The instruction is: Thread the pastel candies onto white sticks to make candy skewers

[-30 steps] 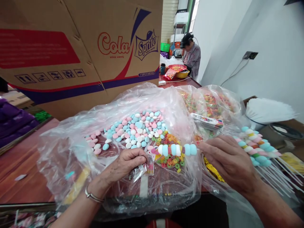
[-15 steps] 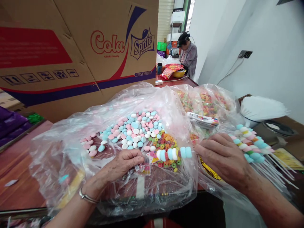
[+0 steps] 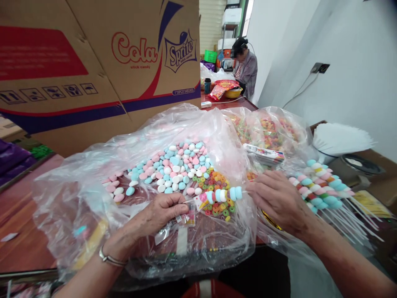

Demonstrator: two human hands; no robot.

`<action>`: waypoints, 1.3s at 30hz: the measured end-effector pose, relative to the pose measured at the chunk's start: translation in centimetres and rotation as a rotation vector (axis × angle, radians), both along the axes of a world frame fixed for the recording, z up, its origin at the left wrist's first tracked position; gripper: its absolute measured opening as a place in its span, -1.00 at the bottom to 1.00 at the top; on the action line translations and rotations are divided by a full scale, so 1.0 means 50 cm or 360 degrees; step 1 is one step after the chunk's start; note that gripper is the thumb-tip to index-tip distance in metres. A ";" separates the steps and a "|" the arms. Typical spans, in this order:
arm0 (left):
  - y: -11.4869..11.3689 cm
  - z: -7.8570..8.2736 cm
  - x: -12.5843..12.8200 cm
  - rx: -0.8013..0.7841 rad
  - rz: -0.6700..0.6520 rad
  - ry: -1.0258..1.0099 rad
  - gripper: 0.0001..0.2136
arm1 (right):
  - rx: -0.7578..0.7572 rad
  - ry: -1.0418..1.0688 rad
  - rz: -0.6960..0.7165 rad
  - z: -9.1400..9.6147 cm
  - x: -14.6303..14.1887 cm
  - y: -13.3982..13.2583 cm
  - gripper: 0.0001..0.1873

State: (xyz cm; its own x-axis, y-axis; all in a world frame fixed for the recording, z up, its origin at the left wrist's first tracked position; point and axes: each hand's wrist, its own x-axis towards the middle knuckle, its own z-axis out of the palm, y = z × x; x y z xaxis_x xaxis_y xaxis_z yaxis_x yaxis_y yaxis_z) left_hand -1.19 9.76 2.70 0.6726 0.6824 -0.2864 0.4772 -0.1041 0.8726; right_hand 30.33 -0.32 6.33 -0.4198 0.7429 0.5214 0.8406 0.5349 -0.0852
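A candy skewer [image 3: 221,195] with blue, white and pink soft pieces spans the space between my hands. A printed card [image 3: 200,201] sits at its left end. My left hand [image 3: 169,209] is closed, thumb against fingers, on the thin stick end beyond the card. My right hand [image 3: 273,194] is closed on the other end of the stick, just past the blue pieces. Below the skewer lie small coloured candy rings [image 3: 217,182], and behind it is a heap of pink, white and blue candies [image 3: 173,167]. A small clear packet [image 3: 186,219] lies under my left fingertips.
Finished-looking candy skewers [image 3: 322,186] lie at the right, beside a pot [image 3: 361,165] and a bundle of white sticks [image 3: 344,138]. Clear plastic sheeting [image 3: 124,145] covers much of the table. A large cardboard box [image 3: 102,54] stands behind. Another person [image 3: 246,68] sits farther back.
The pieces on the skewer sit closer together, and a bare bit of stick now shows between my left hand and the card. My right hand has shifted slightly left; the view has moved a little.
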 end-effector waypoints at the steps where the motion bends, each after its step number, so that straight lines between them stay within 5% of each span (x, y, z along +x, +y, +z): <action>1: 0.000 -0.003 -0.001 0.0034 -0.0001 0.0006 -0.65 | -0.0058 0.0027 -0.0014 -0.003 -0.001 0.001 -0.84; 8: 0.005 -0.017 -0.011 0.0107 -0.0014 0.0028 -0.65 | -0.0252 0.0211 0.0011 -0.014 0.003 0.014 -0.85; 15: 0.013 0.009 -0.016 0.0039 -0.0172 0.0056 -0.68 | -0.0227 0.0115 0.0218 -0.006 0.013 0.027 -0.83; 26: 0.009 0.029 0.009 -0.0157 -0.0346 0.0099 -0.73 | -0.0186 0.0192 0.0148 -0.040 -0.031 0.030 -0.78; 34: -0.014 0.068 0.030 -0.0489 -0.0572 0.0035 -0.78 | -0.0184 0.0066 0.0124 -0.011 -0.041 0.028 -0.71; 39: -0.022 0.075 0.046 -0.0242 -0.0570 0.0060 -0.73 | -0.0235 -0.0096 0.0250 0.008 -0.070 0.027 -0.69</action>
